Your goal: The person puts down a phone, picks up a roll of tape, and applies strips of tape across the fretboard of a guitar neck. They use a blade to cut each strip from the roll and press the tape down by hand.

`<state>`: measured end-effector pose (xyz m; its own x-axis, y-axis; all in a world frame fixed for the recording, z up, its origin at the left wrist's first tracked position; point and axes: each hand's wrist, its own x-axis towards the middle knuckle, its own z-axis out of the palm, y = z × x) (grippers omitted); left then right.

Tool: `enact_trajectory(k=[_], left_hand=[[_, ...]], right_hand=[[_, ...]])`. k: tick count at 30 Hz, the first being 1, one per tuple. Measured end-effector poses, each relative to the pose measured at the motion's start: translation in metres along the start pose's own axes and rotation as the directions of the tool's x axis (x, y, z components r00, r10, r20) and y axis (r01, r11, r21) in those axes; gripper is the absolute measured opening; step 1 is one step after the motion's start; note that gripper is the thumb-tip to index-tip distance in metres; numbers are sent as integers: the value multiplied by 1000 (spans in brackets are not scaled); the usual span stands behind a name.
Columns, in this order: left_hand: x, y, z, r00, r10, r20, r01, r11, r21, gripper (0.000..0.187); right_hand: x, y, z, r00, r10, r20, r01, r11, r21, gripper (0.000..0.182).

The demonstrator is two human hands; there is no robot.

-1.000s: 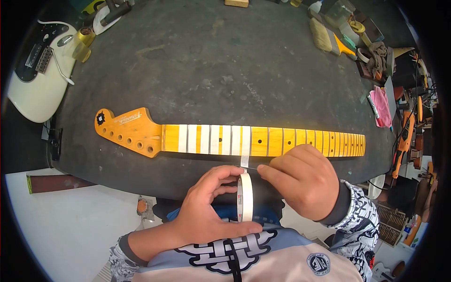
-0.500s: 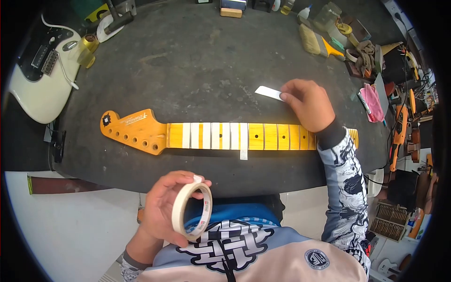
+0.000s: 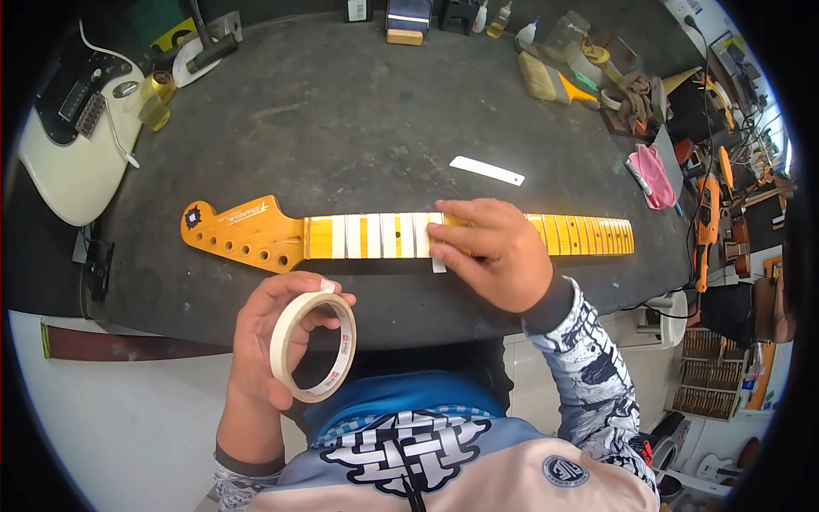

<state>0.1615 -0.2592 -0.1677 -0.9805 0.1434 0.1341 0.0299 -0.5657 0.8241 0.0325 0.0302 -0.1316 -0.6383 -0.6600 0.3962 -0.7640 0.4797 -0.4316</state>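
Observation:
A guitar neck (image 3: pixel 546 235) lies across the dark bench, headstock to the left. White masking tape strips (image 3: pixel 388 235) cover its fretboard between several frets near the nut. My right hand (image 3: pixel 503 252) rests on the fretboard, fingers stretched and apart, the tips touching the rightmost strip; a short tape end sticks out below the neck there. Part of the fretboard is hidden under this hand. In front of the bench edge, my left hand (image 3: pixel 264 328) grips a roll of masking tape (image 3: pixel 287 354). A white blade (image 3: pixel 486 170) lies flat behind the neck.
A white electric guitar body (image 3: pixel 72 162) stands at the left. Toward the back right are a wide brush (image 3: pixel 550 81), bottles and a rag. A pink cloth (image 3: pixel 653 177) lies at the right edge. A wooden-based block (image 3: pixel 405 36) sits at the back.
My right hand has put the blade down behind the neck and moved left onto the fretboard tape. My left hand, still holding the tape roll, has shifted slightly left and up.

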Motion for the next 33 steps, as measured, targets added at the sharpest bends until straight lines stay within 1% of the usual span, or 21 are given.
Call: enact_trajectory(k=[3,4,8,11,13,15,17,19,20,21,22,23,24,27,28,29,31,32,33], left_hand=[[0,0,2,1000,15,-11,-15,1000,9,118],[0,0,5,1000,19,-21,-19,1000,11,118],[-3,1,8,997,20,-69,-20,1000,3,118],[-4,5,17,988,-15,-153,19,1000,24,121],[0,-1,18,990,129,-49,-128,991,37,90],[-4,-2,17,978,62,-197,-51,997,59,48],[-3,-9,15,963,130,-237,-104,988,118,23],[-6,-13,-6,972,38,-234,-7,991,133,50],[-3,-11,-3,952,52,-300,12,978,206,47],[1,-12,-11,974,38,-222,-11,992,122,44],[-1,-14,-15,978,-2,-207,16,998,67,40],[-2,-8,-3,980,-41,-193,45,999,16,38],[0,-2,13,982,12,-189,-14,1000,-12,30],[0,-1,9,984,1,-176,19,994,112,34],[-1,-2,-13,972,-155,-175,144,987,-69,35],[-4,-4,-35,958,-247,-144,215,955,-206,36],[-4,-10,-65,909,-416,-42,352,816,-458,37],[-2,-15,-16,944,-29,-329,91,980,175,44],[2,-16,-17,948,-32,-317,91,981,174,44]], right_hand=[[-7,-13,3,991,-113,-78,94,972,-216,29],[-12,-15,7,990,-113,-88,86,959,-268,31],[-16,-19,12,979,-140,-146,91,950,-300,38],[-21,-11,19,966,-179,-186,120,949,-292,31],[-23,-7,13,961,-199,-191,150,959,-241,30],[-25,-7,8,960,-208,-189,157,955,-252,32],[-26,-1,12,942,-240,-236,184,954,-236,32],[-25,-4,15,936,-205,-288,172,976,-136,31],[-26,-5,15,933,-184,-310,154,981,-120,32],[-26,-6,17,928,-169,-332,145,985,-96,33],[-25,-3,20,925,-177,-336,154,983,-96,30],[-24,-1,23,924,-184,-335,158,982,-103,29],[-23,1,25,924,-190,-332,163,981,-109,28],[-23,-1,28,918,-213,-334,175,974,-141,24],[-24,0,29,918,-216,-332,175,973,-149,24],[-24,1,30,919,-217,-330,174,972,-155,25],[-24,1,30,916,-220,-335,172,971,-169,25],[-24,1,30,916,-218,-336,167,970,-174,24],[-25,1,32,916,-214,-339,161,970,-180,24]])
